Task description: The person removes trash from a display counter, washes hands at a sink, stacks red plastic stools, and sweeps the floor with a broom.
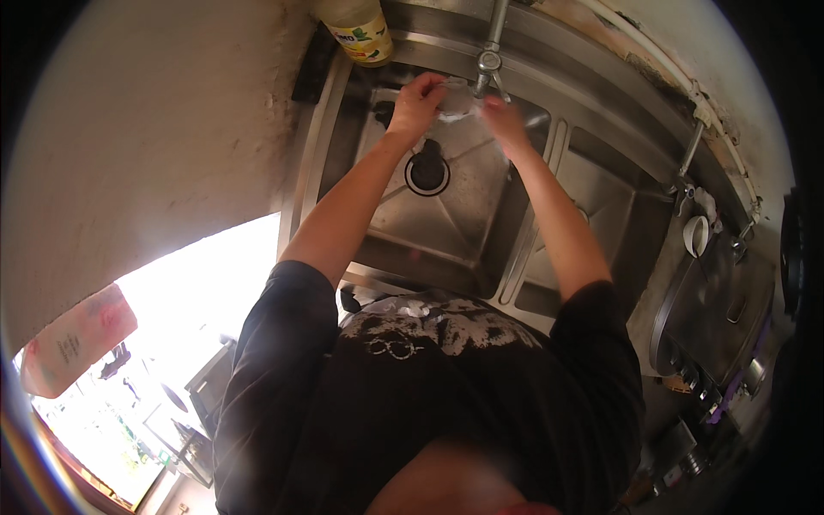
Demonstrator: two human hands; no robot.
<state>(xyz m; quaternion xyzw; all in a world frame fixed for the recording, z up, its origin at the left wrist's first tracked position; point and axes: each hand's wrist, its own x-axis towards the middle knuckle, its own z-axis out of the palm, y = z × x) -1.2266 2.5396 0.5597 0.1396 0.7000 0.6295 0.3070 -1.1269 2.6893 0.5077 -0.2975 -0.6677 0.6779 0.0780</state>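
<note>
Over the far part of the left basin of a stainless steel sink (463,212), my left hand (418,106) grips the left edge of a thin, whitish translucent thing (457,102), perhaps a plastic bag or film. My right hand (503,125), blurred, is at its right edge, just below the faucet (489,62); whether its fingers hold the edge I cannot tell. Nearer to me, the drain (427,172) shows a dark round opening with a ring around it. Whether water is running from the spout is unclear.
A bottle with a yellow label (364,42) stands at the sink's back left corner, by the wall. The second basin (605,219) lies to the right. Pipes (650,45) run along the back wall. A large round metal lid or pan (702,315) and hanging utensils are at the far right.
</note>
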